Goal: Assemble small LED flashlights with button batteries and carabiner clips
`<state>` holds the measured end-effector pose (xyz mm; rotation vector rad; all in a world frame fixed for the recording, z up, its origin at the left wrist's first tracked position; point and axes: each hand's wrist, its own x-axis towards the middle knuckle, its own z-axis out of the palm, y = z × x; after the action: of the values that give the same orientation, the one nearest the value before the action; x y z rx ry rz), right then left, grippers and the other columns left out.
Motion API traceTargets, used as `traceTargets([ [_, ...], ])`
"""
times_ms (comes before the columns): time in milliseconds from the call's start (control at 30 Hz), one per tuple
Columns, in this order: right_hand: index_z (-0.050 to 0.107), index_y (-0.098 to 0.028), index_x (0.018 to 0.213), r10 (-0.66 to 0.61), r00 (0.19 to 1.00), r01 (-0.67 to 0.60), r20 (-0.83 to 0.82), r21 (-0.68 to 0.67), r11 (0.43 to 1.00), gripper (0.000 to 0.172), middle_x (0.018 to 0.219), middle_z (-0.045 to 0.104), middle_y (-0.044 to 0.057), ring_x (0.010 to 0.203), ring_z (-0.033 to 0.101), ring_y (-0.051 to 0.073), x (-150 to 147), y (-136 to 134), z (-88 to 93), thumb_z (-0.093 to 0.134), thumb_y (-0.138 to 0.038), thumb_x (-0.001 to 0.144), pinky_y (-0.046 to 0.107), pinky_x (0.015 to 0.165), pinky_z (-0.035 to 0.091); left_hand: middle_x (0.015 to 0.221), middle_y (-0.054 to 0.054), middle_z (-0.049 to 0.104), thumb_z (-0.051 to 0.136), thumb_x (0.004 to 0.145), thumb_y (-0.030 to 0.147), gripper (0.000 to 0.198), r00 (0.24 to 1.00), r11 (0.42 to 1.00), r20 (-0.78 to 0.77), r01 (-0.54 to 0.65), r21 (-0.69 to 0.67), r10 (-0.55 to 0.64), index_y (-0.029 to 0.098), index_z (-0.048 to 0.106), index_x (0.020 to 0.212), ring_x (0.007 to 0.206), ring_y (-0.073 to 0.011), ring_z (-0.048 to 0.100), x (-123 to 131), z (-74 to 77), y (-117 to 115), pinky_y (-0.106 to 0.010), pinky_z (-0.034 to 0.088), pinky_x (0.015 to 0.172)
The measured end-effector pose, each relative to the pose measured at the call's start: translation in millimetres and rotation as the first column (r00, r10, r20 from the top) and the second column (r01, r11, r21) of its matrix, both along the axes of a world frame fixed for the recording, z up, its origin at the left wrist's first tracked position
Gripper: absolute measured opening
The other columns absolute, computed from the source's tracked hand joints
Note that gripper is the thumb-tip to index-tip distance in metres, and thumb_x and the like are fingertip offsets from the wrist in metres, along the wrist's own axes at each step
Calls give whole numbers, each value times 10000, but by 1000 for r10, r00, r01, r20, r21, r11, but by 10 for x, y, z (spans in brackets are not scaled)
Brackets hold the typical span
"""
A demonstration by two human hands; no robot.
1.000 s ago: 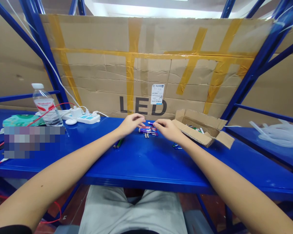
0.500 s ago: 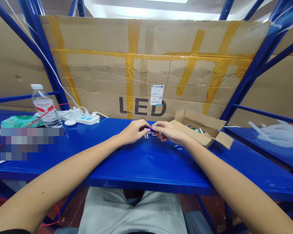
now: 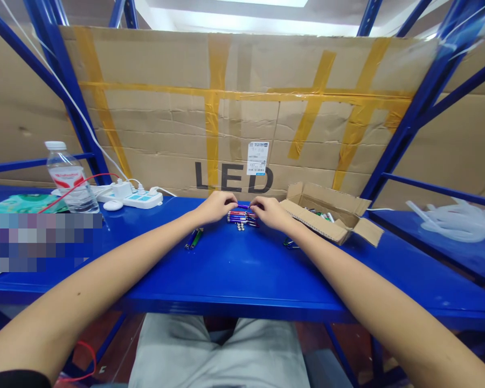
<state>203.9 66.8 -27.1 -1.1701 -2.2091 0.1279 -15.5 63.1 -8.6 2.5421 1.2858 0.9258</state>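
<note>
Between my left hand (image 3: 217, 206) and my right hand (image 3: 270, 211) a slim purple metallic tube (image 3: 243, 207) lies crosswise. Each hand is closed, with its fingertips pinching one end. Just in front of it, a stack of red and blue metallic tubes (image 3: 241, 217) is lined up side by side on the blue table. A cluster of small silver round pieces (image 3: 240, 227) sits at the near side of this row. Too little shows to name the tubes more exactly.
Green and dark tubes (image 3: 194, 238) lie left of the row; small clip-like pieces (image 3: 291, 243) lie near my right forearm. An open cardboard box (image 3: 327, 229) with tubes stands right. A water bottle (image 3: 70, 180) and power strip (image 3: 145, 198) are at left. Cardboard (image 3: 165, 134) walls the back.
My hands have moved slightly apart and away from me, with the purple tube stretched between them. The row of red and blue tubes shows more now. The view has shifted a little.
</note>
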Motion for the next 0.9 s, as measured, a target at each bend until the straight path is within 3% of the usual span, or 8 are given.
traceTargets([
  [167, 690, -171, 924, -110, 983, 111, 146, 4, 994, 157, 950, 726, 94, 874, 634, 207, -79, 276, -76, 535, -199, 923, 283, 764, 433, 943, -97, 733, 583, 843, 251, 199, 992, 988, -127, -48, -145, 30, 142, 734, 913, 893, -211, 636, 69, 2, 452, -310, 444, 805],
  [333, 703, -168, 901, -138, 976, 145, 168, -26, 989, 166, 956, 732, 86, 889, 635, 197, -70, 460, -180, 542, -205, 920, 259, 763, 421, 884, -116, 734, 606, 794, 226, 197, 988, 970, -144, -82, -228, 50, 118, 752, 870, 833, -219, 637, 117, -115, 676, -312, 446, 735],
  [500, 720, -178, 897, -118, 977, 132, 180, -64, 989, 183, 967, 743, 71, 890, 645, 183, -80, 506, -216, 542, -218, 914, 239, 750, 418, 869, -105, 740, 619, 772, 268, 234, 990, 947, -131, -85, -309, 46, 115, 760, 881, 796, -199, 632, 45, -184, 754, -287, 455, 712],
  [900, 726, -182, 901, -59, 984, 73, 170, -79, 994, 214, 972, 743, 69, 901, 654, 195, -35, 459, -204, 512, -179, 894, 252, 772, 440, 894, -98, 753, 620, 742, 283, 248, 993, 925, -117, -69, -375, 27, 124, 758, 874, 805, -190, 638, 22, -161, 690, -273, 466, 721],
])
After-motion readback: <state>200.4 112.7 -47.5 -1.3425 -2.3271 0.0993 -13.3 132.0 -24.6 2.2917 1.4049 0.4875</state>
